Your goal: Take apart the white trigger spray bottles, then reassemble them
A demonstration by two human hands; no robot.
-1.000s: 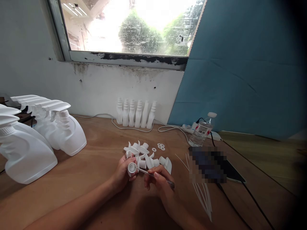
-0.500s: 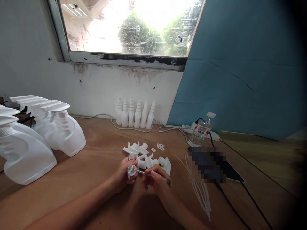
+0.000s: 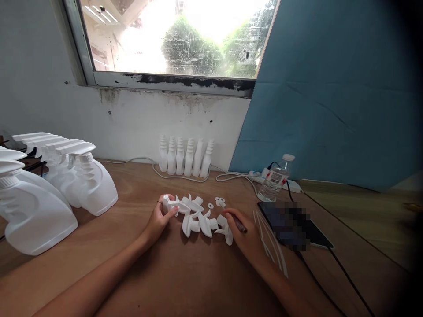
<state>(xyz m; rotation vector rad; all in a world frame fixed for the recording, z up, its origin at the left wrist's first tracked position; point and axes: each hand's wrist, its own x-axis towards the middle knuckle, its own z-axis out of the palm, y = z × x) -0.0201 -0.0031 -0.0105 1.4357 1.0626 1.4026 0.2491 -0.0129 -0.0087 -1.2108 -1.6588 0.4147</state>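
At the left end of a group of white trigger spray heads, my left hand is closed round one spray head. Part of that head is hidden by the fingers. My right hand grips a thin-shafted screwdriver by its dark handle. Its tip is close to several flat white ring washers; whether it touches one I cannot tell. A single washer lies to their left. Beside the right fingers rests another spray head.
Large white spray bottles stand at the left. Several small white ribbed pieces line up by the wall with a cable around them. At the right are a water bottle, a dark phone, cords and thin white tubes.
My left hand has moved away and left with the spray head, turning it. My right hand has drawn the screwdriver out of the head's cap and carried it right to the washers.
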